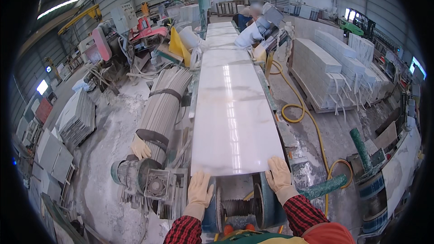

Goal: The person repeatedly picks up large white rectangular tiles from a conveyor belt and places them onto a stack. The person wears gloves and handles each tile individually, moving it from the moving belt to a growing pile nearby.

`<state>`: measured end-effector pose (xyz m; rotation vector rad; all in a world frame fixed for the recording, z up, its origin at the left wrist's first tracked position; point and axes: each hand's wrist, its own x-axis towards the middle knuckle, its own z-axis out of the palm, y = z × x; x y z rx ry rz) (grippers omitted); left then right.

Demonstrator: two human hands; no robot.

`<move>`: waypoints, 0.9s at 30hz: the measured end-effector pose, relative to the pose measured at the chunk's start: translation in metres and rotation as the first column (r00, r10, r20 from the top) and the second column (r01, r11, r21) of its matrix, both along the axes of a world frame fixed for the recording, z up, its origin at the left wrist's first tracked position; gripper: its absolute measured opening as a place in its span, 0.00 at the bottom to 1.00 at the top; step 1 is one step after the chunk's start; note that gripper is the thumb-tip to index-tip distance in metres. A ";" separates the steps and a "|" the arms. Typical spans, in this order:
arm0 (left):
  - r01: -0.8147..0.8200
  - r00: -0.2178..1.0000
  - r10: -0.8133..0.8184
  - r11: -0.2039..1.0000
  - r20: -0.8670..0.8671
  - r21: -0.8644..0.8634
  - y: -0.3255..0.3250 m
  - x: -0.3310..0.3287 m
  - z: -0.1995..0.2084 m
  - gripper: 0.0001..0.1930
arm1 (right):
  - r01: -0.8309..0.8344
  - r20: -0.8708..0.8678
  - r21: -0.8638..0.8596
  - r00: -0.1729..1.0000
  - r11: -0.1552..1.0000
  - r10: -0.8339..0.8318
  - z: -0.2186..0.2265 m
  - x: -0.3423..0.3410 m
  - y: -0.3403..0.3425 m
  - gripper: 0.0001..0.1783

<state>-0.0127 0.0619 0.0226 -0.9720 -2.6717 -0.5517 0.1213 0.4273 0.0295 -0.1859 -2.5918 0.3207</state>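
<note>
A long polished white stone slab (231, 122) with faint grey veins lies on the machine bed, running away from me. At its near left corner is my left hand (200, 192) in a cream rubber glove, its fingers stretched forward and touching the edge. My right hand (279, 178), gloved alike, rests with straight fingers on the near right corner. Neither hand is closed around anything visible; the undersides of both are hidden. Just below the slab's near edge, between my hands, sits a roller with a coiled spring-like shaft (238, 208).
Left of the bed are a motor (151, 178), a strapped bundle of long strips (163, 104) and a loose cream glove (140, 147). On the right, a yellow hose (316, 138), a green post (360, 149) and stacked stone blocks (316, 74). A person (246, 16) is at the far end.
</note>
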 end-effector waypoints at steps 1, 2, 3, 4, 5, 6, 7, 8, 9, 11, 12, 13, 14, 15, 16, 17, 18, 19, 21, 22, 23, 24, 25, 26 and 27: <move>0.002 1.000 -0.002 1.000 0.003 0.002 0.000 0.001 0.001 0.34 | 0.001 0.024 -0.015 1.000 1.000 0.000 0.000 0.001 0.000 0.29; 0.003 1.000 -0.003 1.000 0.006 0.004 0.000 0.001 0.002 0.34 | -0.001 0.021 -0.014 1.000 1.000 0.001 0.000 0.002 -0.001 0.30; 0.004 1.000 -0.004 1.000 0.010 0.005 -0.001 0.002 0.002 0.34 | -0.002 0.019 -0.014 1.000 1.000 0.003 0.000 0.002 -0.001 0.30; 0.005 1.000 -0.005 1.000 0.003 0.014 -0.002 0.003 0.001 0.34 | -0.004 0.016 -0.012 1.000 1.000 0.005 0.001 0.003 -0.002 0.30; 0.007 1.000 -0.006 1.000 -0.004 0.022 -0.003 0.003 0.000 0.34 | -0.002 0.015 -0.009 1.000 1.000 0.002 0.000 0.003 -0.002 0.30; 0.007 1.000 -0.007 1.000 -0.011 0.030 -0.003 0.004 -0.001 0.34 | 0.000 0.014 -0.006 1.000 1.000 0.000 0.000 0.004 -0.003 0.30; 0.009 1.000 -0.008 0.999 -0.017 0.036 -0.004 0.005 -0.002 0.33 | 0.003 0.014 -0.002 1.000 1.000 -0.003 -0.001 0.005 -0.003 0.30; 0.010 1.000 -0.009 0.999 -0.024 0.042 -0.004 0.005 -0.003 0.33 | 0.003 0.013 0.005 1.000 1.000 -0.003 -0.002 0.005 -0.003 0.30; 0.012 0.999 -0.010 0.999 -0.031 0.047 -0.004 0.006 -0.003 0.33 | 0.003 0.012 0.011 1.000 1.000 -0.003 -0.003 0.006 -0.003 0.30; 0.015 0.999 -0.014 0.998 -0.033 0.057 -0.005 0.007 -0.003 0.33 | 0.001 0.006 0.019 1.000 1.000 -0.001 -0.004 0.007 -0.003 0.30; 0.017 0.999 -0.015 0.998 -0.034 0.061 -0.006 0.008 -0.003 0.33 | 0.000 0.001 0.020 1.000 1.000 0.000 -0.005 0.008 -0.003 0.30; 0.018 1.000 -0.016 0.998 -0.026 0.061 -0.005 0.009 0.000 0.33 | 0.000 -0.004 0.021 1.000 1.000 0.000 -0.005 0.009 -0.004 0.30; 0.018 1.000 -0.017 0.998 -0.019 0.060 -0.004 0.010 0.002 0.33 | -0.001 -0.005 0.023 1.000 1.000 0.001 -0.005 0.010 -0.004 0.30; 0.019 1.000 -0.019 0.998 -0.011 0.060 -0.004 0.011 0.004 0.33 | -0.001 -0.006 0.025 1.000 1.000 0.001 -0.005 0.011 -0.004 0.30; 0.021 1.000 -0.020 0.998 -0.015 0.066 -0.004 0.011 0.005 0.33 | -0.002 -0.009 0.026 1.000 1.000 0.003 -0.004 0.011 -0.005 0.30; 0.023 1.000 -0.022 0.997 -0.018 0.072 -0.004 0.012 0.006 0.33 | -0.008 -0.013 0.028 1.000 1.000 0.008 -0.004 0.012 -0.004 0.30; 0.026 0.999 -0.024 0.997 -0.021 0.078 -0.005 0.013 0.006 0.33 | -0.012 -0.017 0.031 1.000 0.999 0.013 -0.005 0.012 -0.004 0.30; 0.023 1.000 -0.022 0.997 -0.023 0.076 -0.005 0.013 0.005 0.33 | -0.017 -0.021 0.033 1.000 0.999 0.018 -0.004 0.012 -0.004 0.31; 0.019 1.000 -0.017 0.997 -0.026 0.074 -0.007 0.013 0.003 0.33 | -0.020 -0.004 0.018 1.000 1.000 0.020 -0.001 0.013 -0.005 0.31; 0.018 1.000 -0.016 0.997 -0.025 0.074 -0.007 0.013 0.003 0.33 | -0.021 0.005 0.010 1.000 1.000 0.021 0.000 0.013 -0.006 0.31; 0.017 1.000 -0.015 0.997 -0.024 0.075 -0.007 0.014 0.002 0.32 | -0.019 0.000 0.012 1.000 1.000 0.019 0.000 0.013 -0.006 0.31; 0.016 1.000 -0.014 0.997 -0.024 0.076 -0.007 0.014 0.002 0.32 | -0.018 -0.005 0.014 1.000 1.000 0.018 -0.001 0.014 -0.007 0.31; 0.013 1.000 -0.011 0.997 -0.022 0.073 -0.008 0.014 0.001 0.32 | -0.017 -0.009 0.015 1.000 1.000 0.017 -0.001 0.014 -0.007 0.31; 0.010 1.000 -0.008 0.997 -0.020 0.071 -0.008 0.015 0.000 0.32 | -0.016 -0.011 0.019 1.000 1.000 0.016 -0.002 0.014 -0.007 0.30; 0.007 1.000 -0.005 0.998 -0.019 0.068 -0.009 0.015 -0.001 0.32 | -0.016 -0.014 0.022 1.000 1.000 0.016 -0.003 0.015 -0.008 0.30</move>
